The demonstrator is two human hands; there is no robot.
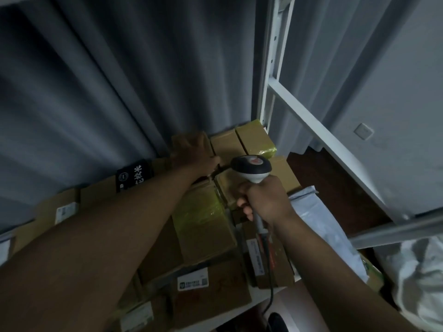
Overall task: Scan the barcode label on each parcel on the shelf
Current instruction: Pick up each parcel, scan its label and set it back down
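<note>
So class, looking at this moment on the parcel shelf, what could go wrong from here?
1. The scanner in the right hand aims at a dim gap; it may misread.
2. The left hand reaching over back boxes could knock the stack.
3. The trailing cable might snag a front parcel.

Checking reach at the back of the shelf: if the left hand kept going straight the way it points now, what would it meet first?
The left hand already rests on a cardboard parcel at the back. Going straight on, it would probably meet the grey curtain just behind it, though depth is unclear.
</note>
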